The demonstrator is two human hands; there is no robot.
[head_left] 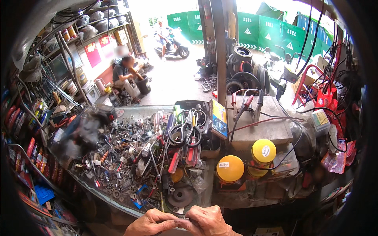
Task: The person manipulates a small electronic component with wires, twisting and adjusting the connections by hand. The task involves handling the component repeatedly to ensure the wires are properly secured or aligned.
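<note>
My left hand [151, 222] and my right hand [210, 220] meet at the counter's near edge, fingertips almost touching. Both are closed in a pinch around something small; a bit of grey shows between them, but its kind is hidden by the fingers. Just beyond the hands lies a dark round disc [180, 196] with a hole in its centre. Past it, red-handled screwdrivers [174, 162] and black-handled scissors [182, 134] stand in or lean on a dark tool box [210, 152].
Loose nuts, washers and small metal parts [122, 157] cover the counter's left half. Yellow-lidded jars [230, 169] stand to the right, before a grey metal box [258, 129] with cables. A post [221, 51] rises behind. Tyres [240, 72], a seated person [125, 74] and a scooter rider [163, 37] are beyond.
</note>
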